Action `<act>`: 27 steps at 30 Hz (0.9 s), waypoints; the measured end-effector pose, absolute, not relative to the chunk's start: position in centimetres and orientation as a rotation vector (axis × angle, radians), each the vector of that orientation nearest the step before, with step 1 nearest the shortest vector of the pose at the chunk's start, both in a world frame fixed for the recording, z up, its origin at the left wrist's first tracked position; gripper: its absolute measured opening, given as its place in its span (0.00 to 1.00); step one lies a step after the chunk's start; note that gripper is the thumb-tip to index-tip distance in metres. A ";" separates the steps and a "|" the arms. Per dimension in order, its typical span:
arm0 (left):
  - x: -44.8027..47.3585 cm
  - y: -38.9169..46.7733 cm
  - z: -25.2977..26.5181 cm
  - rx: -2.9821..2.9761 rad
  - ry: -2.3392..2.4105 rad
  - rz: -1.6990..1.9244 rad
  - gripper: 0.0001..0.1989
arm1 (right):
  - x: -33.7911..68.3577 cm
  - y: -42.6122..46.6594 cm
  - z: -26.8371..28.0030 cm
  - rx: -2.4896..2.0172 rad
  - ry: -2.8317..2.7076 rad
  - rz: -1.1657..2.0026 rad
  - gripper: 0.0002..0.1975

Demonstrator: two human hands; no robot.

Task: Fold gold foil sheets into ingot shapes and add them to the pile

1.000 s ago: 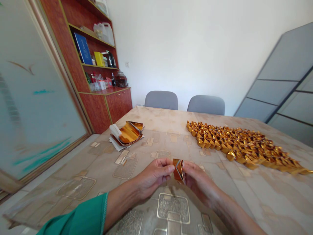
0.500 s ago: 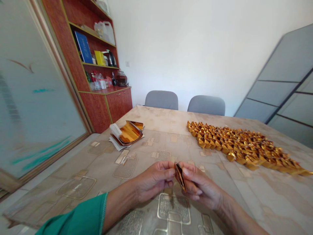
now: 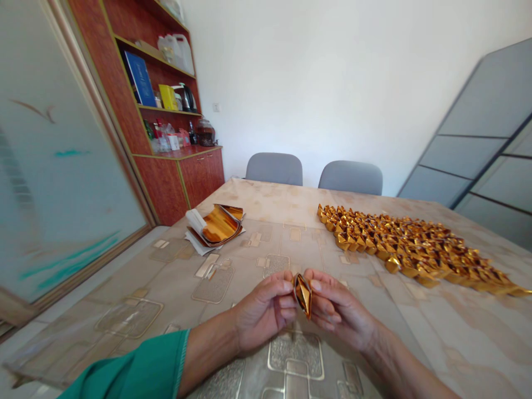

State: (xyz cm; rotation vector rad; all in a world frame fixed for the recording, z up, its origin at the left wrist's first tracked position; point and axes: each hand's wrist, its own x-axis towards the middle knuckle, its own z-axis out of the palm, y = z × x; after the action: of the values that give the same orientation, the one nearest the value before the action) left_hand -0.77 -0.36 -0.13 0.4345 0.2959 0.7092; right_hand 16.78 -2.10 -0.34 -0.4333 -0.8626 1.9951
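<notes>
A small folded gold foil paper piece (image 3: 303,296) is held up over the near part of the table, its pocket spread into a boat-like shape. My left hand (image 3: 268,307) pinches its left edge between thumb and fingers. On the opposite edge, my right hand (image 3: 338,305) grips it the same way, with fingers curled behind. A stack of gold foil sheets with white backs (image 3: 218,227) lies curled on the table to the left. Many folded gold paper ingots (image 3: 399,241) stand packed in rows on the right.
A patterned cover lies over the table (image 3: 266,208). Two grey chairs (image 3: 274,168) (image 3: 351,177) stand at the far edge. Back left is a red-brown cabinet (image 3: 166,183) with bottles, a kettle and boxes on its shelves. A frosted glass door (image 3: 62,149) is at far left.
The gold paper piece has been spread wider and turned, so more of its shiny inside shows. Both hands stay on it, slightly shifted.
</notes>
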 end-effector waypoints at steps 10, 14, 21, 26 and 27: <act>-0.9 -0.3 0.4 0.510 0.331 0.726 0.14 | 16.7 -2.4 0.7 -0.565 -1.000 1.981 0.07; -0.7 -0.1 0.4 0.557 0.405 0.804 0.14 | 16.9 -2.3 0.5 -0.610 -0.930 1.951 0.08; -0.7 -0.3 0.3 0.680 0.441 0.857 0.16 | 16.7 -2.2 0.0 -0.642 -0.826 1.959 0.08; -0.4 -0.7 0.5 0.818 0.500 0.911 0.19 | 16.4 -2.3 -0.2 -0.649 -0.813 1.954 0.08; -0.4 -0.8 0.5 0.825 0.529 0.923 0.18 | 16.3 -2.3 -0.3 -0.646 -0.817 1.960 0.08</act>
State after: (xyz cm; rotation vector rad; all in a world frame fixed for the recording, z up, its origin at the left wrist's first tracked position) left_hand -0.36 -0.75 0.50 0.8249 0.5286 0.9227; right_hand 16.30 -2.30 -0.31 -0.6463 -0.8169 1.9597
